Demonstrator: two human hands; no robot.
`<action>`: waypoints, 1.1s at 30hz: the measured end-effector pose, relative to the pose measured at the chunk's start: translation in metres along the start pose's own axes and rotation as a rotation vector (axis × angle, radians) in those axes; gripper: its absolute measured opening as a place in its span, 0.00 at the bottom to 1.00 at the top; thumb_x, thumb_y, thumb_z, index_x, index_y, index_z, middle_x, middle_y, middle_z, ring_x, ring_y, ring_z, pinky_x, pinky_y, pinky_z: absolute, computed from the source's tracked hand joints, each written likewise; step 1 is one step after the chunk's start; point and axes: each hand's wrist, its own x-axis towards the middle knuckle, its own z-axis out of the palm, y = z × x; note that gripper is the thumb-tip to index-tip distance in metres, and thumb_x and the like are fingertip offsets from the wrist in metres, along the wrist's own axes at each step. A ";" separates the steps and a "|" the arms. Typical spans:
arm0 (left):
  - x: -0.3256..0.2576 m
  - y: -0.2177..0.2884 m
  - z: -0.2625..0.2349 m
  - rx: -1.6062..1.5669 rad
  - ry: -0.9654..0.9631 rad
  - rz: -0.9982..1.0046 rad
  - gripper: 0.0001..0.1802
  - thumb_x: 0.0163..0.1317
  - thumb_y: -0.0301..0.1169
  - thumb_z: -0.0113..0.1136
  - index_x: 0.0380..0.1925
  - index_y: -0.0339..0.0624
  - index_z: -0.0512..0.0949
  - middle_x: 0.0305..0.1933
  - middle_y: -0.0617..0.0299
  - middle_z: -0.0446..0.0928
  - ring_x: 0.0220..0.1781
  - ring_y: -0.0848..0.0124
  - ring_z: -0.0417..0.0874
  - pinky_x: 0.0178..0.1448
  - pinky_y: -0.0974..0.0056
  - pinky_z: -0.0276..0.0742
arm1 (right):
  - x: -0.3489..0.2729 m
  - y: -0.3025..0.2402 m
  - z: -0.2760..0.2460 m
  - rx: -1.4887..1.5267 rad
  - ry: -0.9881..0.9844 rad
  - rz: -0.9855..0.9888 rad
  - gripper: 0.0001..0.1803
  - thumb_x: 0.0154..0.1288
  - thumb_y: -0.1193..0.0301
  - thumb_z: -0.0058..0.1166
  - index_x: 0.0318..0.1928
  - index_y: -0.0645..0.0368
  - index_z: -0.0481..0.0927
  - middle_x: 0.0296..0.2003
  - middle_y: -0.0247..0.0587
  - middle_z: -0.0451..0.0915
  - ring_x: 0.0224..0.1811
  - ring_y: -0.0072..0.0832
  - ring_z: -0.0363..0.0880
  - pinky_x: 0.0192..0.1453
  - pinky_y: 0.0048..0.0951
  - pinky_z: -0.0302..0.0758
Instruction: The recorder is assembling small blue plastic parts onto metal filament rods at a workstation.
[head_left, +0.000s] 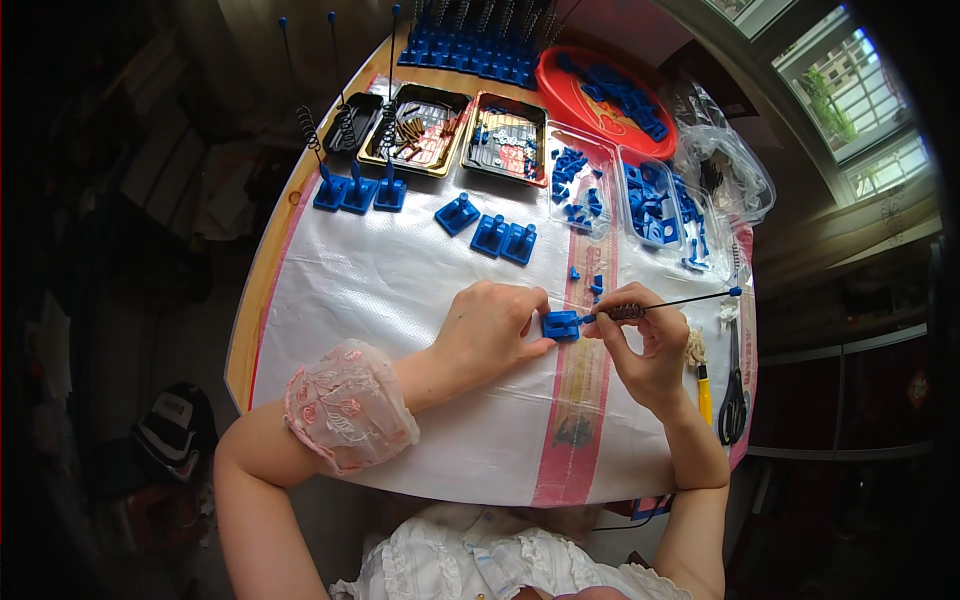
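Between the fingertips of my left hand [490, 325] is a small blue plastic base [562, 326], held just above or on the white sheet. My right hand [645, 345] pinches a dark coil spring [627, 312] with a thin black rod [690, 299] reaching right to a blue tip [736, 291]. The spring's near end meets the right side of the base; whether it is seated there I cannot tell. Beyond my hands lie small loose blue pieces [597, 284]. Farther off are several blue bases [490, 234], and at the left finished-looking ones [358, 194] carry upright springs and rods.
Along the far side stand a black tray with brass-coloured pins [440, 165], another tray of small metal parts [510, 178], clear tubs of blue parts [648, 205] and a red basin [553, 88]. Black scissors [734, 405] and a yellow-handled tool [704, 395] lie at the right.
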 end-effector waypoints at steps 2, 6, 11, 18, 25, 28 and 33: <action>0.000 -0.001 0.001 0.000 0.001 0.001 0.13 0.53 0.38 0.78 0.35 0.47 0.85 0.24 0.63 0.81 0.28 0.62 0.83 0.38 0.56 0.77 | 0.000 0.001 0.000 0.001 0.003 -0.003 0.08 0.62 0.89 0.62 0.42 0.69 0.82 0.36 0.43 0.84 0.38 0.28 0.91 0.44 0.23 0.85; 0.000 -0.001 0.001 -0.004 0.009 0.005 0.13 0.53 0.38 0.78 0.34 0.47 0.85 0.23 0.63 0.81 0.28 0.62 0.83 0.38 0.56 0.77 | 0.000 0.000 0.000 -0.003 0.000 -0.005 0.08 0.62 0.89 0.62 0.41 0.69 0.82 0.35 0.43 0.84 0.38 0.28 0.91 0.44 0.23 0.85; 0.000 -0.001 0.001 -0.009 0.007 0.001 0.13 0.53 0.38 0.78 0.35 0.47 0.85 0.23 0.63 0.81 0.28 0.62 0.83 0.38 0.56 0.77 | 0.001 0.000 0.000 -0.007 -0.005 -0.009 0.08 0.62 0.89 0.62 0.41 0.70 0.82 0.35 0.42 0.83 0.38 0.29 0.91 0.43 0.23 0.85; 0.000 0.000 -0.001 -0.008 -0.006 -0.003 0.13 0.53 0.38 0.78 0.35 0.48 0.85 0.23 0.63 0.81 0.28 0.62 0.83 0.38 0.56 0.76 | 0.000 0.000 -0.001 -0.011 -0.026 -0.012 0.08 0.64 0.89 0.60 0.43 0.70 0.81 0.37 0.43 0.83 0.39 0.29 0.91 0.45 0.23 0.85; 0.000 0.000 0.000 -0.010 -0.001 -0.003 0.13 0.54 0.38 0.78 0.34 0.48 0.85 0.23 0.63 0.81 0.28 0.62 0.83 0.38 0.56 0.76 | 0.000 0.000 -0.001 -0.016 -0.022 -0.004 0.08 0.64 0.89 0.60 0.43 0.70 0.82 0.37 0.43 0.84 0.39 0.28 0.91 0.46 0.24 0.86; 0.000 -0.001 0.000 -0.006 0.003 0.000 0.13 0.54 0.38 0.78 0.34 0.48 0.85 0.23 0.63 0.81 0.28 0.62 0.83 0.38 0.56 0.76 | 0.000 0.000 0.000 -0.012 -0.010 -0.003 0.08 0.62 0.88 0.62 0.42 0.69 0.82 0.36 0.42 0.84 0.38 0.28 0.91 0.45 0.23 0.85; 0.000 -0.001 0.001 -0.010 -0.002 -0.002 0.13 0.54 0.38 0.78 0.34 0.48 0.85 0.23 0.63 0.81 0.28 0.62 0.83 0.38 0.56 0.76 | 0.000 0.001 -0.001 -0.020 -0.011 -0.013 0.08 0.62 0.88 0.62 0.41 0.69 0.82 0.35 0.42 0.84 0.38 0.28 0.91 0.44 0.23 0.85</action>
